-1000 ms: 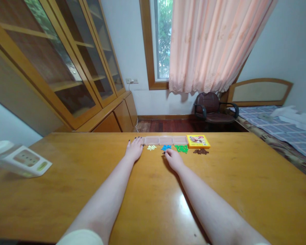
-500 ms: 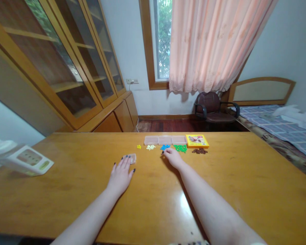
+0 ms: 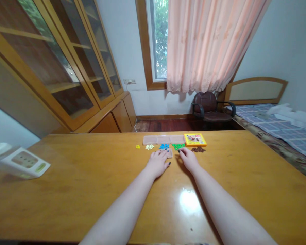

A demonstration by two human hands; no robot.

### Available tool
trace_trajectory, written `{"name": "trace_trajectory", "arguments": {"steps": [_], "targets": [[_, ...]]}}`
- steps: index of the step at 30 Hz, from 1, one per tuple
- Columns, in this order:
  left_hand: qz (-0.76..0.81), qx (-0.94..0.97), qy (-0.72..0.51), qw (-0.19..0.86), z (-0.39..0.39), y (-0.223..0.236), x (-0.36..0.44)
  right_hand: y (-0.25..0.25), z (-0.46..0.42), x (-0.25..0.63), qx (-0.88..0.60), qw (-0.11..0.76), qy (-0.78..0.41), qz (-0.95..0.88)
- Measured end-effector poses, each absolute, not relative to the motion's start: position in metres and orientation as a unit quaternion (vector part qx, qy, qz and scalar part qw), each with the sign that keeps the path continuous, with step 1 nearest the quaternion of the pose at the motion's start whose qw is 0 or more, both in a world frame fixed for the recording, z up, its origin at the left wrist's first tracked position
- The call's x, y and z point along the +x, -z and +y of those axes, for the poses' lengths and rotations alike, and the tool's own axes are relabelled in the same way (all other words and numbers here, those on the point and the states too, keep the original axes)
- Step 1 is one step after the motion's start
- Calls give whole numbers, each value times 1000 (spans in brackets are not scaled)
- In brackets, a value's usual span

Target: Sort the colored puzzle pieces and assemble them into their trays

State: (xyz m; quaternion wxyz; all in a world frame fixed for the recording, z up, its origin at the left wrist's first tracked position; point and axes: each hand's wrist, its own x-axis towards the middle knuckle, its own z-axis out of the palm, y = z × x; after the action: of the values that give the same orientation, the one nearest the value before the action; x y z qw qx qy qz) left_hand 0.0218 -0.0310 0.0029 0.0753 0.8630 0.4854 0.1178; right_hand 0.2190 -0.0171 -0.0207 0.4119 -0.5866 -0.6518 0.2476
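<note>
My left hand [image 3: 157, 164] lies palm down with its fingers stretched forward over a small clear plastic box [image 3: 170, 153], covering much of it. Just beyond are small blue pieces [image 3: 164, 146]. My right hand [image 3: 189, 160] has its thumb and fingers drawn together at the near edge of a heap of small green pieces [image 3: 177, 147]. Whatever lies between those fingertips is too small to make out. Brown pieces [image 3: 198, 149] are to the right of it, while cream pieces [image 3: 149, 147] and a few yellow pieces [image 3: 137, 147] are farther left.
Behind the heaps stand a row of shallow clear boxes [image 3: 149, 140] and a yellow picture box [image 3: 196, 140]. A white-framed clear container [image 3: 28, 163] leans at the table's left. Past the wooden table [image 3: 97, 190] are a chair [image 3: 206, 105], a bed and glass-door cabinets.
My left hand has moved right, and the small clear box has gone with it, from the left side to below the blue pieces. My right hand has shifted right from the blue to the green pieces.
</note>
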Motion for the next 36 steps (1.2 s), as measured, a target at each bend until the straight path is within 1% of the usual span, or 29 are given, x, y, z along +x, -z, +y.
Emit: {"name": "trace_trajectory", "arguments": {"steps": [5, 9, 12, 14, 19, 22, 27, 31, 33, 36], "targets": [[536, 814, -214, 66, -17, 9, 14, 23, -14, 209, -556, 363, -175, -727], [547, 810, -193, 87, -12, 13, 3, 22, -14, 201, -527, 300, -123, -786], [518, 829, -183, 105, -12, 13, 5, 19, -17, 200, -523, 259, -117, -804], [505, 835, -194, 107, -13, 12, 8, 17, -18, 201, -515, 255, -123, -809], [500, 831, -208, 130, -15, 9, 9, 15, -18, 202, -500, 281, -124, -810], [478, 822, -240, 194, -12, 10, 7, 17, -17, 203, -486, 280, -125, -818], [442, 772, -352, 290, -5, 19, 8, 18, -18, 202, -472, 286, -157, -819], [421, 670, -438, 427, -4, 28, 15, 17, -21, 200, -461, 303, -194, -811], [408, 619, -456, 493, -6, 30, 19, 17, -23, 197, -457, 319, -202, -805], [401, 576, -464, 541, -5, 33, 23, 16, -25, 194, -453, 329, -198, -804]]}}
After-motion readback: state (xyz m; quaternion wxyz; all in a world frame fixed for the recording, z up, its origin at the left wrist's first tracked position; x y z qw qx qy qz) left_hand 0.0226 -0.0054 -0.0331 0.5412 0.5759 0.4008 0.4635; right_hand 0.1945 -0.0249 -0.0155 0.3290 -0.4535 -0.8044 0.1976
